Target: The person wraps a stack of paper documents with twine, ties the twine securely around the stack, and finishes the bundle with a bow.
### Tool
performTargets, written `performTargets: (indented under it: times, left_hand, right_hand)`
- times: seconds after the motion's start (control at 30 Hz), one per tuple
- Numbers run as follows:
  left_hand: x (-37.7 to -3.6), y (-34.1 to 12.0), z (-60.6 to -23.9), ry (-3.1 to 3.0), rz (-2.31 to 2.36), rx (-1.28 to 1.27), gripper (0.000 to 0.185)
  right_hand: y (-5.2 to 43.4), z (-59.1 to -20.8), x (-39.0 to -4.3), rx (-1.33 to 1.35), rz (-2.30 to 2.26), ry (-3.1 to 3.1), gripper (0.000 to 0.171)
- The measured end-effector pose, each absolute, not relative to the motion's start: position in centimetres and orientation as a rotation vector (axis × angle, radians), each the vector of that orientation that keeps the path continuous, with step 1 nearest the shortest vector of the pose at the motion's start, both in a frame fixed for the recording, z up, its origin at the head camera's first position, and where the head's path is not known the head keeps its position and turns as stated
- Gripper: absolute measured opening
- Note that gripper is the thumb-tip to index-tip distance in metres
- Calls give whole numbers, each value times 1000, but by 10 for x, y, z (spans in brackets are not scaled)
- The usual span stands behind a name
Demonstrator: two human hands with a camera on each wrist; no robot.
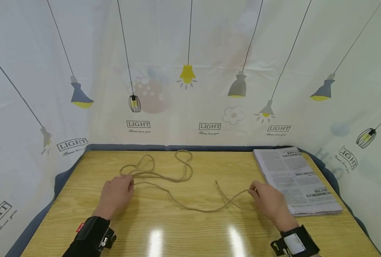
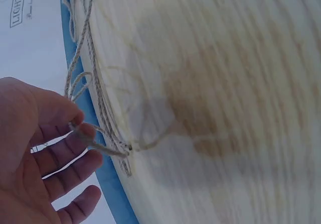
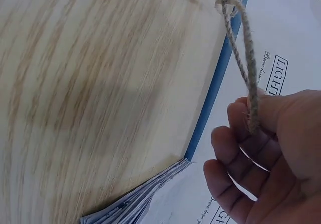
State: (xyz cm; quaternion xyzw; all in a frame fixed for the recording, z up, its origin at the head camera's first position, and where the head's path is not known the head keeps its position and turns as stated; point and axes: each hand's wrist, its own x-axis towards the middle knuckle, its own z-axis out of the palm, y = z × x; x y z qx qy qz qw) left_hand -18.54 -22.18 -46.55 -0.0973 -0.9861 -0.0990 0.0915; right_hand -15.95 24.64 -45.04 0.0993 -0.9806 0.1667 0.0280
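A length of jute twine (image 1: 177,176) lies across the wooden counter (image 1: 190,228), running in loose loops from 11 o'clock toward 3 o'clock of the counter's centre. The left hand (image 1: 116,194) rests at 9 o'clock; the left wrist view shows its grip pinching one strand of the twine (image 2: 95,143) between thumb and forefinger, the remaining fingers (image 2: 75,171) relaxed and spread. The right hand (image 1: 269,201) sits at 3 o'clock, and the right wrist view shows the twine (image 3: 246,68) pinched at the thumb and forefinger, with the other fingers (image 3: 225,148) loosely curled. A stack of printed papers (image 1: 298,180) lies at 2 o'clock, just beside the right hand. A curtain printed with lamps (image 1: 190,71) encloses the counter on 3 sides.
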Motion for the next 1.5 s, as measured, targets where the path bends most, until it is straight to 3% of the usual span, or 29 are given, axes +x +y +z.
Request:
performTargets:
  times: [0.13, 0.27, 0.53, 0.7, 0.8, 1.23, 1.5]
  left_hand:
    - [-184, -221, -470, -2977, -264, -321, 4]
    - [-184, -206, -470, -2926, -338, -373, 16]
    - [-181, -134, -465, -2826, -449, -922, 21]
    - [-175, -105, -470, -2887, -384, -1076, 14]
    - [-174, -102, -473, -2895, -300, -1084, 4]
    - [-178, -116, -483, -2730, -191, -669, 16]
    - [-179, -126, -485, -2655, -172, -597, 19]
  right_hand:
    - [244, -451, -159, 310, 552, -3030, 9]
    - [237, -452, -158, 338, 576, -3001, 7]
    - [228, -458, -161, 369, 565, -2947, 8]
    - [224, -457, -161, 370, 584, -2927, 10]
    - [224, -456, -162, 332, 610, -2944, 12]
    - [254, -439, -162, 246, 784, -3099, 26]
    - [273, -426, -159, 224, 688, -3088, 21]
